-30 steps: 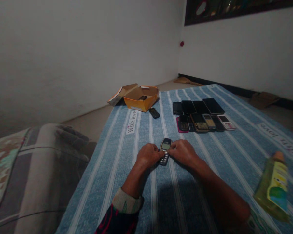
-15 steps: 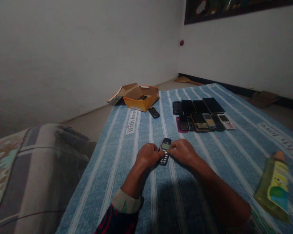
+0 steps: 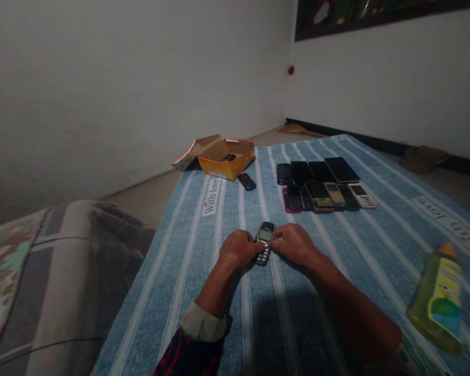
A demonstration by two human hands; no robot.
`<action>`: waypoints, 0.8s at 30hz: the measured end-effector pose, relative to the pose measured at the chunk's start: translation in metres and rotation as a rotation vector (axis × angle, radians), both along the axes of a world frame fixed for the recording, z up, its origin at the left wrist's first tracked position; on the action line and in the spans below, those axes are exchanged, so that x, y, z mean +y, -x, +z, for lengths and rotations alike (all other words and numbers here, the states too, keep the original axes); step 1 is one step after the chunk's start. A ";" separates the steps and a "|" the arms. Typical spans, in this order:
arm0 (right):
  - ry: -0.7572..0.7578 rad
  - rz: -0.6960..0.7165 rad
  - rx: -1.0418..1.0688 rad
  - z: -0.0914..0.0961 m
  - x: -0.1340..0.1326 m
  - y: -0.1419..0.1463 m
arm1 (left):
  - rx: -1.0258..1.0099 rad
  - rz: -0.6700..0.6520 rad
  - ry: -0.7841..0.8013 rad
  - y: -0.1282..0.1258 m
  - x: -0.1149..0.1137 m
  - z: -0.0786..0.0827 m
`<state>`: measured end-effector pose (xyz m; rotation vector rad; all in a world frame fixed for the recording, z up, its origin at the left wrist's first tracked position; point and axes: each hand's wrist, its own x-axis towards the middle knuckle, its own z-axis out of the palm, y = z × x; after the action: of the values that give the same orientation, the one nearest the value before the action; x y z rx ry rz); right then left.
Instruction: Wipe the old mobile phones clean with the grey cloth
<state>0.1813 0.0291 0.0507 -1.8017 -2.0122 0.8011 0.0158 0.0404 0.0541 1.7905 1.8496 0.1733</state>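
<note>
Between my hands is a dark keypad mobile phone with a small greenish screen and pale keys, its face turned up toward me. My left hand grips the phone's left edge, thumb over the upper keys. At the opposite edge, my right hand pinches it with thumb and finger just below the screen. The fingers beneath the phone are hidden. Beyond my right hand lie several phones in two rows, among them a brown-edged phone, a white phone and a large black one.
An orange cardboard box stands open at the far left, dark items inside. Beside it lies a black phone. A bottle of yellow-green liquid lies at the right on the blue striped cloth. Folded bedding is at the left.
</note>
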 end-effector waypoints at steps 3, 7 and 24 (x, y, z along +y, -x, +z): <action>0.003 -0.001 0.000 0.000 0.000 0.000 | 0.010 0.000 -0.002 0.000 0.000 0.000; -0.002 0.006 0.034 -0.001 0.000 -0.002 | -0.007 -0.023 -0.005 0.001 0.000 -0.001; -0.030 -0.015 0.035 -0.004 0.000 -0.002 | -0.072 -0.036 -0.002 0.006 0.001 -0.004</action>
<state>0.1832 0.0294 0.0463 -1.7719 -1.9762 0.7886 0.0102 0.0418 0.0503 1.7944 1.7663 0.2232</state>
